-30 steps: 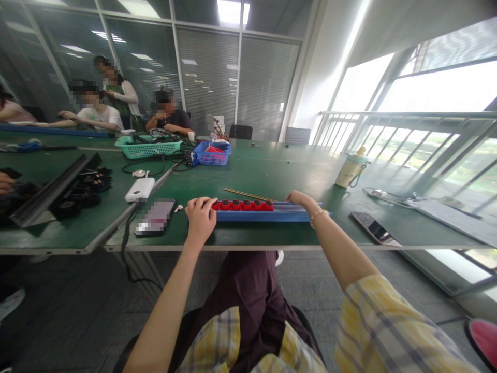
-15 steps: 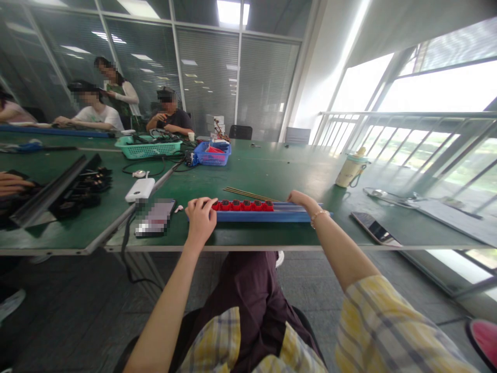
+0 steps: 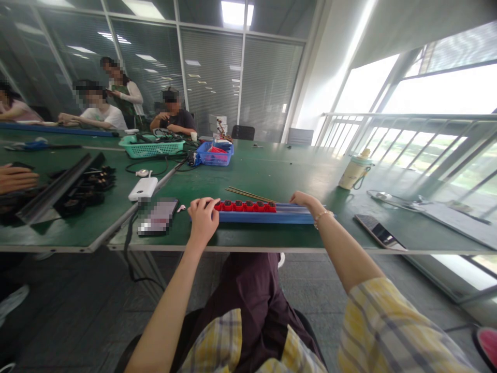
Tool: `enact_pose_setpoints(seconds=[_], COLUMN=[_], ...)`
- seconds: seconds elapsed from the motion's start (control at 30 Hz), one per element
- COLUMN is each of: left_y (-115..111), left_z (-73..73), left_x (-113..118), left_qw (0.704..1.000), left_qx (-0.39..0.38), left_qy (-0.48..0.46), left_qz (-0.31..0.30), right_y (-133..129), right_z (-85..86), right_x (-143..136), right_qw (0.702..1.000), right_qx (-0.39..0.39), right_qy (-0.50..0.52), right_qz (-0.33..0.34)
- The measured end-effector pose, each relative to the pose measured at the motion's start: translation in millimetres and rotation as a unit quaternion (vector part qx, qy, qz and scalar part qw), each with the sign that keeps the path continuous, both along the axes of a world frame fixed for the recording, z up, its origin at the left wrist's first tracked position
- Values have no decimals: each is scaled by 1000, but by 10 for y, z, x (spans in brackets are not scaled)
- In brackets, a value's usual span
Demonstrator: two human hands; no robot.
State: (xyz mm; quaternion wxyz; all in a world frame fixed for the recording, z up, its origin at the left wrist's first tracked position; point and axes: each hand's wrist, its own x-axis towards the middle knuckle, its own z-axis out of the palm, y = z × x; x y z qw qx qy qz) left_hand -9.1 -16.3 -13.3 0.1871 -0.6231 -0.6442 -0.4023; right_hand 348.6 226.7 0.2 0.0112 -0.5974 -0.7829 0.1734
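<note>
Green tabletop [image 3: 303, 173]: two hands [image 3: 204, 220], one blue rail [image 3: 267, 218], five-plus red blocks [image 3: 249, 206].

Hands [image 3: 204, 221] well apart, both arms [image 3: 171, 298] extended forward

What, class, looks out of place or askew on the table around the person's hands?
Nothing looks spilled or damaged. The thin sticks look slightly askew: they lie at a slant behind the blue tray, not parallel to it. A small white piece, perhaps an earbud, lies loose beside the phone.
</note>
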Motion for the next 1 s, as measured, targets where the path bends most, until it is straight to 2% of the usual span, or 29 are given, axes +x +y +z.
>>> enact_pose_setpoints(seconds=[0.43, 1.0], left_y=[22, 15], left_z=[-10, -10], left_x=[1, -1], left_qw=[1000, 1000], left_qx=[4, 9], left_qy=[1, 5], left_qz=[1, 2], right_y=[-75, 17], right_z=[36, 12], right_x=[-24, 47], right_qw=[1000, 999], right_qx=[18, -10], right_qy=[-13, 22], right_qz=[-5, 22])
